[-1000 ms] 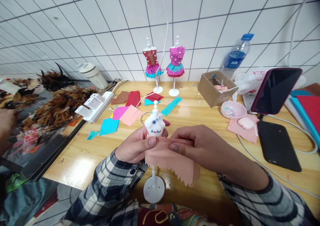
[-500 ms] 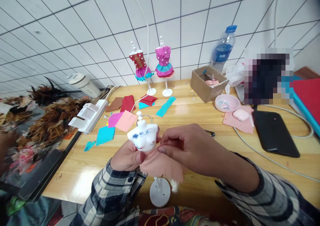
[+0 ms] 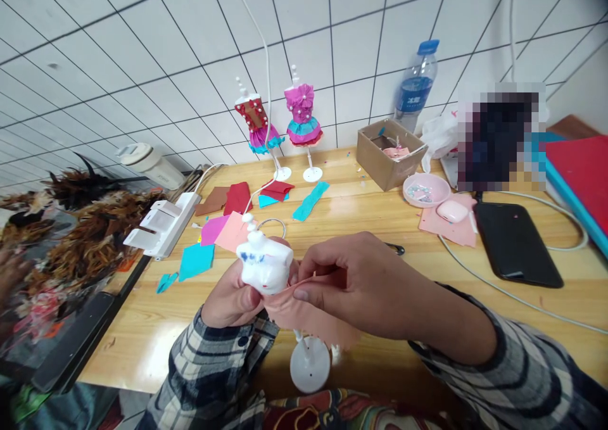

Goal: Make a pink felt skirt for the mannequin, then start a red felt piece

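A small white mannequin bust on a thin stand with a round white base sits in front of me, tilted to the left. My left hand is closed round its waist from the left. My right hand pinches the top edge of a salmon-pink cloth against the bust's waist. The cloth hangs down over the stand and its lower edge is jagged.
Two dressed mannequins stand by the tiled wall. Coloured cloth scraps, a power strip, a cardboard box, a pink dish, a water bottle and a black phone lie on the wooden table. Brown feathers are at left.
The bust has tilted further left and the pink cloth is gathered tighter round its waist, hanging shorter. My right hand has moved in closer to the bust.
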Action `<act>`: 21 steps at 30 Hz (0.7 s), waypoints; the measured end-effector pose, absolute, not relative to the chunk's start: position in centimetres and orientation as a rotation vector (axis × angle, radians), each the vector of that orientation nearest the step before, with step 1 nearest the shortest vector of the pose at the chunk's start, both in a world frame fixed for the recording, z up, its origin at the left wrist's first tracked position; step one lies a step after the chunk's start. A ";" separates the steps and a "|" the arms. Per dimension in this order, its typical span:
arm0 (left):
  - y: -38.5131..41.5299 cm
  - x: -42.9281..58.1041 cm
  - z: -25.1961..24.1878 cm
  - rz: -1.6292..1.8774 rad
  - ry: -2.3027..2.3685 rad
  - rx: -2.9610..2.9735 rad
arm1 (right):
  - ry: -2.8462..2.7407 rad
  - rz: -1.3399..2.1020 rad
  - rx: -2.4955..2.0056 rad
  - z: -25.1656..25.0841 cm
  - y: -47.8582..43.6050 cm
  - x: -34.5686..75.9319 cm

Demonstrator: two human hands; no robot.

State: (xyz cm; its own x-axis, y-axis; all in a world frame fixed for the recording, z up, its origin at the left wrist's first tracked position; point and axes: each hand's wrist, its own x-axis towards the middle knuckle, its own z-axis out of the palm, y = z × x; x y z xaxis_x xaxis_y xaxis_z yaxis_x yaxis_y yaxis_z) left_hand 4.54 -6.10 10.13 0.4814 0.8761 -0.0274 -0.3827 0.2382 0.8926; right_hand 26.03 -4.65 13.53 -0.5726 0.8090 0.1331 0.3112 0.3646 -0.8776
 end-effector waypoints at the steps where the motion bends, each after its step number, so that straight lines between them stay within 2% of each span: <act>1: -6.0 4.6 10.1 0.937 0.592 0.982 | -2.058 1.167 -0.968 13.5 -4.7 26.0; 8: -6.1 4.6 9.6 1.009 0.576 0.997 | -1.991 1.282 -0.931 13.5 -4.7 25.9; 21: -6.4 6.7 9.8 1.037 0.703 0.841 | -1.964 1.111 -1.122 12.5 -3.4 25.8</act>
State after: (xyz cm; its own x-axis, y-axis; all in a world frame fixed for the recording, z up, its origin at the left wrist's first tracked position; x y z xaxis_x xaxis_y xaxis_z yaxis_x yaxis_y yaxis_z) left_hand 6.71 -6.38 9.78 0.3534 0.9295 -0.1059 -0.4421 0.2657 0.8567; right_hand 25.76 -3.38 12.51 -0.4533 0.8860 0.0980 0.3723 0.2881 -0.8822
